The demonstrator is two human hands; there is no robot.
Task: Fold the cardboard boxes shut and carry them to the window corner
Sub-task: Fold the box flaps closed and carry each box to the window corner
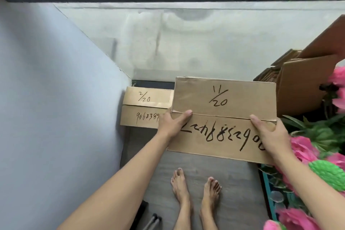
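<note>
A closed cardboard box (pixel 224 95) marked 1/20 hangs in front of me above the floor, its two top flaps folded shut. My left hand (pixel 172 121) grips its left side, thumb laid along the flap seam. My right hand (pixel 271 132) grips the right side, thumb on top near the seam. A second closed box (pixel 147 106), marked 2/20, sits on the floor in the corner where the white wall meets the window, just left of and below the carried box.
The window glass (pixel 186 43) fills the far side, and a white wall (pixel 56 99) stands at the left. An open cardboard box (pixel 302 87) and pink artificial flowers (pixel 306 151) crowd the right. My bare feet (pixel 196 196) stand on grey floor, with dark stand legs (pixel 153 218) nearby.
</note>
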